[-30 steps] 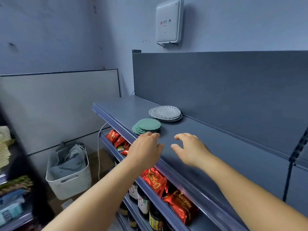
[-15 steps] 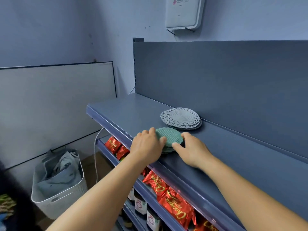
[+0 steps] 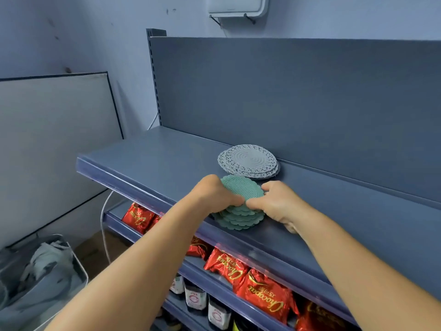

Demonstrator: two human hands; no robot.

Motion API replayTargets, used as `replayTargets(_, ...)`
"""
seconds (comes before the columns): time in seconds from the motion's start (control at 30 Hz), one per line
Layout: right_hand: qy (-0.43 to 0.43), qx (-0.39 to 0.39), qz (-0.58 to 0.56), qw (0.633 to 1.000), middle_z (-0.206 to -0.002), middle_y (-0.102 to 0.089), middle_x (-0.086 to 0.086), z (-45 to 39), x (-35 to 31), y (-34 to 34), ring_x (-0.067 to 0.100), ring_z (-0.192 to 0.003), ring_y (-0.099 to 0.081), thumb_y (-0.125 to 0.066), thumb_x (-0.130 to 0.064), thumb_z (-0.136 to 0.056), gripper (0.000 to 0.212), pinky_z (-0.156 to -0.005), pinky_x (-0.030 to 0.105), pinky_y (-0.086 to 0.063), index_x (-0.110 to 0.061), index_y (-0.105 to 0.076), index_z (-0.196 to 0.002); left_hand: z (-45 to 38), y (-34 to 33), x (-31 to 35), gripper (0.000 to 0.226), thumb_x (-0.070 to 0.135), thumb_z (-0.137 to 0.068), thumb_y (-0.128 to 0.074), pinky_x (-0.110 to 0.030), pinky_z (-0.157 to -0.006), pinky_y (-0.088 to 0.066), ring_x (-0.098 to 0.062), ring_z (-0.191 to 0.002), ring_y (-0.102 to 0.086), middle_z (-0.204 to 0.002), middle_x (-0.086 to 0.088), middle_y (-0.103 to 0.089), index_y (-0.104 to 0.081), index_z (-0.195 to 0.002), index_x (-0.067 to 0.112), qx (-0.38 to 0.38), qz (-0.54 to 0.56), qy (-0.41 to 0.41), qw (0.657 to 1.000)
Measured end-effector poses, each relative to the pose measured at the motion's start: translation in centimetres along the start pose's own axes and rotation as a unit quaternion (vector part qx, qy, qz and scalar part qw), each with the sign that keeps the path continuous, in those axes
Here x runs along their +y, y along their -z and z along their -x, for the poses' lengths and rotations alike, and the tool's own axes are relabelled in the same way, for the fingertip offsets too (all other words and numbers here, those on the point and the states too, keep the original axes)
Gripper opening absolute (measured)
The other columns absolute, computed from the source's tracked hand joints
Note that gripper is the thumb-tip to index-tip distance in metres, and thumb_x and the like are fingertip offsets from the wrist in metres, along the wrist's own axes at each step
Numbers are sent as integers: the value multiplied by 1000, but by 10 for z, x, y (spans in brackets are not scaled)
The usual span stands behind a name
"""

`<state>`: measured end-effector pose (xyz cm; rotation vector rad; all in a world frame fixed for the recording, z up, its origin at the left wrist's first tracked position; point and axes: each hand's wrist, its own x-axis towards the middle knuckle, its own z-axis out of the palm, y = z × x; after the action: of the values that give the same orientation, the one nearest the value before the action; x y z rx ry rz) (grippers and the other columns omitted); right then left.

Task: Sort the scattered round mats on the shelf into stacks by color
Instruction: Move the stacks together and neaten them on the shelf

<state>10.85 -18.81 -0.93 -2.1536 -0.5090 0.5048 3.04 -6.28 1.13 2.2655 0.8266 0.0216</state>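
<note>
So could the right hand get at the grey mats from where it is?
Probably yes. The right hand is busy on the green mats, but the grey mats lie just beyond on the shelf, with nothing in between.

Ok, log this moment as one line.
hands: left, right lifting top green round mat | green stack: front | grey stack: behind

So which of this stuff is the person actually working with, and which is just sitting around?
Part of the job:
- green mats, gripped by the left hand and right hand
- grey mats, stacked behind
- top shelf

Just lying about:
- red snack bags
- jars
- white basket
- wall box
</note>
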Motion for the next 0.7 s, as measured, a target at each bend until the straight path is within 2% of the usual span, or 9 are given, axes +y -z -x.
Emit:
replayTargets(0.1,-1,-9,-18,1000,-84,-70,8,1,-2,3,22,-75,-63,-71,-10,-65,25,-70,30,-49,-4,-68,-89,0,1,-4,42,40,-76,-75,-23,-61,-46,-11,-72,-53,-89,0,-58,-52,-97,12,-21,42,-19,999)
replayTargets(0.2,0,4,-64,998,-97,-72,7,2,0,2,24,-93,-69,-72,-4,-64,44,-86,37,-55,-12,-61,-106,1,-1,-9,50,36,-76,-76,-30,-78,-51,-18,-94,-59,-108,0,-59,-51,-113,14,-19,85,-56,995)
replayTargets(0.27,8,18,-94,995,-100,-69,6,7,2,0,24,-96,-68,-70,-1,-70,54,-89,38,-55,-17,-53,-119,2,-3,-12,45,30,-78,-75,-30,-80,-53,-17,-96,-60,-110,1,-60,-49,-113,17,-25,148,-86,985)
replayTargets(0.37,41,53,-144,987,-107,-67,6,14,3,0,22,-96,-66,-66,-5,-80,57,-87,34,-53,-20,-45,-130,6,-9,-10,38,20,-82,-71,-28,-77,-55,-15,-95,-63,-106,3,-63,-50,-113,20,-12,228,-149,962)
replayTargets(0.47,101,110,-160,976,-101,-67,-3,19,1,12,16,-90,-64,-61,-5,-82,42,-78,30,-53,-22,-52,-120,7,-14,2,39,13,-83,-67,-25,-68,-53,-11,-86,-60,-97,9,-60,-46,-114,25,43,253,-229,939)
replayTargets(0.53,115,131,-161,971,-92,-64,-9,22,1,18,11,-83,-60,-58,-1,-82,38,-71,24,-49,-28,-53,-109,6,-17,9,43,11,-82,-67,-22,-65,-51,-9,-81,-58,-93,12,-59,-44,-114,27,44,261,-249,932)
replayTargets(0.63,99,112,-166,975,-106,-65,-3,26,10,16,18,-98,-62,-55,2,-83,49,-85,34,-53,-29,-49,-120,3,-26,8,45,15,-81,-70,-23,-72,-53,-13,-89,-63,-101,6,-63,-45,-117,26,15,272,-245,930)
replayTargets(0.7,80,99,-174,976,-115,-62,0,27,16,12,19,-104,-60,-54,1,-84,57,-90,34,-51,-28,-43,-132,2,-31,6,43,18,-84,-68,-28,-80,-54,-14,-94,-64,-108,4,-62,-45,-119,27,16,281,-241,929)
